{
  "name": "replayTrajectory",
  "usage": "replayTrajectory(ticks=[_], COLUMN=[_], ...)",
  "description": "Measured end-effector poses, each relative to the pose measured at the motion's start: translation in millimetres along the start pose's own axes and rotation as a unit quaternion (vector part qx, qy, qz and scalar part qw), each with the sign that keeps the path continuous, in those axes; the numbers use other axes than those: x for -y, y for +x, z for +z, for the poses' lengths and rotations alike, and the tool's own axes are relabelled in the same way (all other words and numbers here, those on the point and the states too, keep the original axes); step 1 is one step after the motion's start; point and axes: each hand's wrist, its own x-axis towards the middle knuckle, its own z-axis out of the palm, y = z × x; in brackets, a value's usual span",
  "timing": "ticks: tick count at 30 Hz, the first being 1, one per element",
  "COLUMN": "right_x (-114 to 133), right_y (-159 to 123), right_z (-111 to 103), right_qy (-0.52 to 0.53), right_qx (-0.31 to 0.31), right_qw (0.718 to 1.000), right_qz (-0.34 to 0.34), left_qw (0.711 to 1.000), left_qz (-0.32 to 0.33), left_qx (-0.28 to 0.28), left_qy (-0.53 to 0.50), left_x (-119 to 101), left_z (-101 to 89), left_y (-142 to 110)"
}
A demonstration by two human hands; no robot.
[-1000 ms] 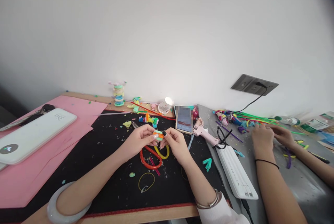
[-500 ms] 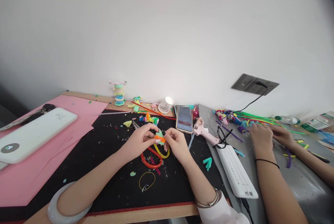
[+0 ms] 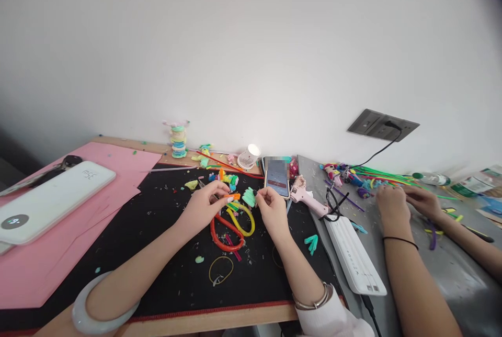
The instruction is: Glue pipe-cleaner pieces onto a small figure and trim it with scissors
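My left hand (image 3: 207, 202) pinches a short orange pipe-cleaner piece (image 3: 234, 197) between thumb and fingertips. A little to its right, my right hand (image 3: 271, 207) has its fingers closed on a mint-green fuzzy pipe-cleaner piece (image 3: 248, 197) with a folded, layered shape. The two pieces are apart, with a small gap between them. Below the hands, a red loop (image 3: 227, 248) and a yellow loop (image 3: 251, 229) lie on the black mat (image 3: 168, 274). Colourful fuzzy pieces (image 3: 223, 177) sit just behind my left hand.
A phone (image 3: 277, 177) leans behind my right hand, beside a pink glue gun (image 3: 311, 202). White power bank (image 3: 355, 258) at right, a larger one (image 3: 58, 203) on pink paper (image 3: 27, 279). A paper cup (image 3: 249, 157) stands by the wall. Another person's hands (image 3: 394, 206) work at right.
The orange piece and the mint-green piece were together between my hands; now they are apart, orange in the left and mint-green in the right. My hands have drawn slightly away from each other.
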Motion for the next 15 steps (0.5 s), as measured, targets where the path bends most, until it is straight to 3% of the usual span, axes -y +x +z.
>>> replayTrajectory(ticks=[3,6,11,15], right_x=[4,9,13,12], right_y=[-1,-3,-5,-6], right_z=[0,1,3,2], right_qy=[0.031,0.073,0.106,0.114], right_qx=[0.011,0.052,0.123,0.149], right_qw=[0.999,0.996,0.987,0.982], right_qz=[0.009,0.017,0.02,0.01], left_qw=[0.993,0.988,0.996,0.988], left_qz=[0.065,0.111,0.067,0.052], left_qx=[0.009,-0.009,0.061,0.058], left_qy=[0.095,0.109,-0.026,-0.135], left_x=[-2,-6,-12,-9], left_z=[-0.4,-1.4,1.0,4.3], left_y=[-1,-3,-7,-6])
